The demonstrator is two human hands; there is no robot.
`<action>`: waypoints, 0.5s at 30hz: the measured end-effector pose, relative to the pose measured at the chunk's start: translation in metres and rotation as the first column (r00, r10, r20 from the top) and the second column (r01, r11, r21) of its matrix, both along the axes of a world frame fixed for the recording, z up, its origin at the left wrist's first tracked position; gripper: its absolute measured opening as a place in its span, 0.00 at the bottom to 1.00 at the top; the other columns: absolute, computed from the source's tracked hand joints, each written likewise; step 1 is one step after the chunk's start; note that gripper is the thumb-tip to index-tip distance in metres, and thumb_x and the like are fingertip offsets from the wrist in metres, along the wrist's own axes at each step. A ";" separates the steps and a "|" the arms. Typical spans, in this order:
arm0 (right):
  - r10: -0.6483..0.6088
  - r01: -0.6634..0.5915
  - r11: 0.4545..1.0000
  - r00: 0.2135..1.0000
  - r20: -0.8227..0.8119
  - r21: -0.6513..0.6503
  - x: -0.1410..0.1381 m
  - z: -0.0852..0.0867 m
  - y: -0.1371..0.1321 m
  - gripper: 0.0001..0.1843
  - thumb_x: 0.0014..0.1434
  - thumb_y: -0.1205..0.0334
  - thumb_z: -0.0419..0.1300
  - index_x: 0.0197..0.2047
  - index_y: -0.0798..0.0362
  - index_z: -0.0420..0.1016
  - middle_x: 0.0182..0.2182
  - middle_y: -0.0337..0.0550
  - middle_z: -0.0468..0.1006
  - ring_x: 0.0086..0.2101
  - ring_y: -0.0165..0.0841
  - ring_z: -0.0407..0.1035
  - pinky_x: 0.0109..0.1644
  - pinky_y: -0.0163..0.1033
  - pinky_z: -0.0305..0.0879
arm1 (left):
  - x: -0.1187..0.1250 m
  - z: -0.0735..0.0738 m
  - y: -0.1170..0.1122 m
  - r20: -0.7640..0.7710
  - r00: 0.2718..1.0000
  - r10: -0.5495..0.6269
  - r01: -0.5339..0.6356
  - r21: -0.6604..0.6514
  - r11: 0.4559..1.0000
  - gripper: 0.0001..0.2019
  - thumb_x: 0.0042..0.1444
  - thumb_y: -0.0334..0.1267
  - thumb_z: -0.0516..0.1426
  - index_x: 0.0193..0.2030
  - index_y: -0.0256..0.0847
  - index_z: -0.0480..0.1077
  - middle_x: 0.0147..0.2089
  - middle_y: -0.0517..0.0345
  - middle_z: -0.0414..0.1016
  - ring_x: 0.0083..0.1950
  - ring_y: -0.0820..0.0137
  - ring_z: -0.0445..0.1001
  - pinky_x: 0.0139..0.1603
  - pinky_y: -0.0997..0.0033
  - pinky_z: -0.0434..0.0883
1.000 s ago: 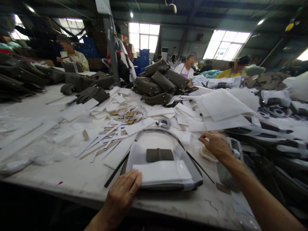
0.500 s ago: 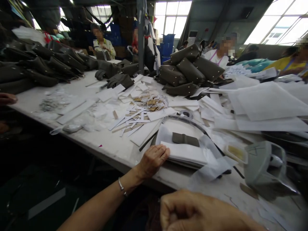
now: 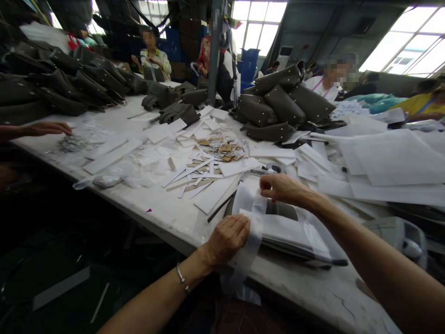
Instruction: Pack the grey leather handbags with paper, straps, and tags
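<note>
In the head view, a dark bag lies at the table's front edge, with a folded white sheet [image 3: 292, 232] over it and a dark strap piece [image 3: 287, 211] showing behind the sheet. My left hand [image 3: 227, 239] is closed on the left end of the white sheet. A translucent strip [image 3: 255, 236] runs past these fingers and hangs over the table edge. Above the far side of the bag is my right hand [image 3: 283, 188], its fingers curled in a pinch close to the strip's upper end. What they pinch, if anything, I cannot make out.
Brown tags [image 3: 225, 149], card strips [image 3: 193, 174] and white foam sheets [image 3: 382, 153] litter the table [image 3: 167, 208]. Dark bags [image 3: 287, 104] are heaped behind. A grey tape dispenser [image 3: 399, 236] stands at right. Another person's hand [image 3: 52, 127] reaches in from the left; several people sit beyond.
My right hand has moved from the lower foreground up and forward over the bag. The translucent strip now hangs at the bag's left end. The other person's hand has reached further in.
</note>
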State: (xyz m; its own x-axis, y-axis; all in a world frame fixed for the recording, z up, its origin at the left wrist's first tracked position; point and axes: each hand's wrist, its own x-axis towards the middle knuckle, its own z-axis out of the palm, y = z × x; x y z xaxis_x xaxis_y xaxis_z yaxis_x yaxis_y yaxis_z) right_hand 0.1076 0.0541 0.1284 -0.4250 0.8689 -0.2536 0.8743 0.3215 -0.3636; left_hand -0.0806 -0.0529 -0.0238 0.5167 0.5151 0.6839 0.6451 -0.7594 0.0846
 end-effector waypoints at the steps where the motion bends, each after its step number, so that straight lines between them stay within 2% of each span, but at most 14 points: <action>1: -0.032 0.013 0.989 0.992 0.126 0.147 0.005 -0.005 0.011 0.03 0.55 0.65 0.61 0.30 0.52 0.71 0.25 0.38 0.76 0.26 0.30 0.70 0.29 0.33 0.56 | 0.000 0.003 -0.001 -0.016 1.000 0.003 -0.002 0.023 1.000 0.13 0.66 0.27 0.47 0.54 0.30 0.67 0.48 0.43 0.77 0.53 0.63 0.75 0.52 0.61 0.75; 3: -0.076 0.018 0.964 0.975 0.208 0.266 0.009 -0.017 0.025 0.01 0.54 0.66 0.61 0.31 0.51 0.74 0.27 0.40 0.77 0.28 0.31 0.70 0.30 0.34 0.54 | 0.000 0.007 -0.003 -0.032 0.999 0.012 -0.011 0.036 0.999 0.14 0.66 0.27 0.47 0.56 0.29 0.66 0.49 0.41 0.77 0.53 0.64 0.75 0.53 0.61 0.74; 6: -0.094 0.025 0.949 0.974 0.206 0.313 0.003 -0.035 0.034 0.04 0.58 0.63 0.60 0.36 0.50 0.75 0.30 0.41 0.79 0.31 0.33 0.71 0.30 0.35 0.53 | -0.001 0.010 -0.004 -0.018 0.999 0.042 -0.042 0.009 0.999 0.16 0.67 0.27 0.47 0.60 0.28 0.63 0.49 0.41 0.77 0.53 0.64 0.75 0.54 0.62 0.74; 9: -0.130 0.044 0.923 0.971 0.202 0.382 -0.006 -0.057 0.040 0.08 0.62 0.61 0.57 0.43 0.50 0.74 0.37 0.45 0.81 0.37 0.37 0.73 0.34 0.36 0.57 | -0.001 0.009 -0.003 -0.002 0.998 0.069 -0.069 0.036 0.997 0.22 0.65 0.25 0.49 0.66 0.27 0.56 0.47 0.42 0.77 0.51 0.64 0.76 0.52 0.62 0.75; 11: -0.148 0.054 0.909 0.969 0.197 0.414 -0.011 -0.073 0.044 0.12 0.64 0.62 0.55 0.50 0.51 0.71 0.41 0.46 0.81 0.40 0.38 0.74 0.37 0.37 0.60 | -0.001 0.008 -0.003 0.004 0.998 0.063 -0.063 0.067 0.996 0.25 0.64 0.24 0.50 0.68 0.30 0.54 0.46 0.44 0.77 0.50 0.64 0.76 0.51 0.61 0.75; 13: -0.143 0.045 0.905 0.968 0.204 0.423 -0.015 -0.085 0.049 0.18 0.64 0.63 0.56 0.57 0.51 0.67 0.45 0.47 0.81 0.41 0.39 0.75 0.39 0.38 0.62 | -0.001 0.008 -0.003 -0.003 0.999 0.053 -0.053 0.063 0.997 0.25 0.64 0.24 0.50 0.68 0.34 0.55 0.47 0.45 0.76 0.49 0.64 0.76 0.50 0.62 0.76; 15: -0.122 0.016 0.907 0.967 0.224 0.421 -0.018 -0.087 0.053 0.28 0.60 0.64 0.61 0.63 0.50 0.62 0.49 0.50 0.79 0.42 0.42 0.75 0.41 0.41 0.65 | -0.002 0.008 -0.003 -0.014 0.999 0.049 -0.048 0.036 0.998 0.23 0.65 0.26 0.50 0.67 0.37 0.58 0.48 0.45 0.76 0.50 0.65 0.76 0.50 0.63 0.76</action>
State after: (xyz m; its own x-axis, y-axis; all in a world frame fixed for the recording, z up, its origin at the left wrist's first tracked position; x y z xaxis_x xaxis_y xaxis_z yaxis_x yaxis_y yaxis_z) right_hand 0.0900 0.1072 0.0416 -0.3323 0.9419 0.0482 0.9432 0.3321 0.0116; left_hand -0.0828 -0.0557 -0.0159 0.5021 0.5151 0.6947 0.6822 -0.7296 0.0479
